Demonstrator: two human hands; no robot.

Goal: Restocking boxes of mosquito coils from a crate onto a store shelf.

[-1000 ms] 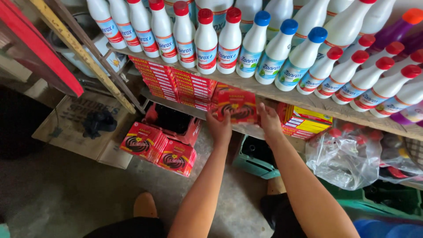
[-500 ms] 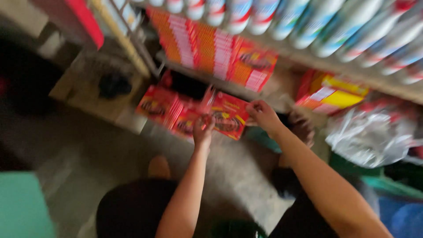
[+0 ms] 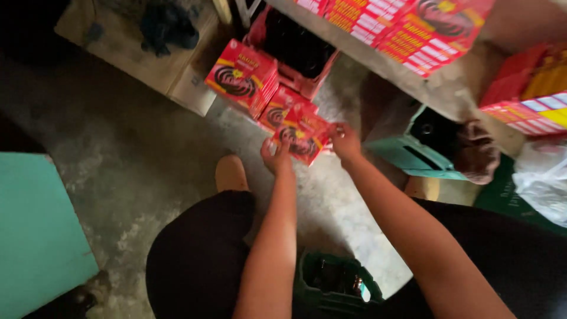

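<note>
Both my hands grip one flat red box (image 3: 300,140) with a dark spiral picture, low over the concrete floor. My left hand (image 3: 275,155) holds its near left corner and my right hand (image 3: 344,142) holds its right edge. The box comes off a low stack of the same red boxes (image 3: 282,111) on the floor. Another stack of red boxes (image 3: 242,75) stands just left of it. Above, a shelf (image 3: 413,74) carries a row of matching red boxes (image 3: 407,26) stood on edge.
A dark red crate (image 3: 295,50) sits under the shelf behind the stacks. A teal crate (image 3: 422,150) and a white plastic bag (image 3: 543,177) lie to the right. A green crate (image 3: 336,283) is between my knees, a turquoise board (image 3: 38,236) at left.
My hands left the shelf and dropped to the floor stacks, where they took hold of a red box. The view tilted down, so the bottles above are out of sight.
</note>
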